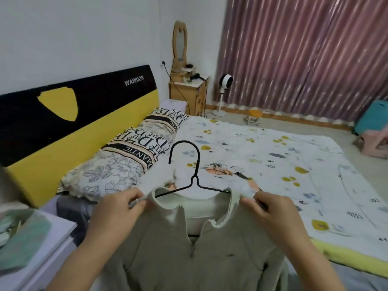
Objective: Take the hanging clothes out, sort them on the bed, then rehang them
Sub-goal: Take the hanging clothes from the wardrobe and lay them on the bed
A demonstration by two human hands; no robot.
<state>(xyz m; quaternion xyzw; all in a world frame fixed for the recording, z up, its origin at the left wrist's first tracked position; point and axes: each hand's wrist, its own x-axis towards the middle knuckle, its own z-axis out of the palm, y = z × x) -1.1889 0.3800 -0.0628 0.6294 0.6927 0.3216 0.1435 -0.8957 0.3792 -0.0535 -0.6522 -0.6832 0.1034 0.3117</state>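
A beige half-zip top (168, 248) hangs on a black wire hanger (194, 166) held up in front of me, above the near edge of the bed (262, 156). My left hand (117, 208) pinches the top's left shoulder by the collar. My right hand (270, 213) pinches the right shoulder, where the hanger's arm pokes out. The hanger's hook points up and left. A white patterned quilt covers the bed.
Two printed pillows (126, 158) lie against the black and yellow headboard (63, 114). A white surface with a teal item (27, 240) sits at my left. A wooden nightstand (186, 93), a standing fan (224, 85), purple curtains (304, 55) and a pink stool (373, 145) stand beyond.
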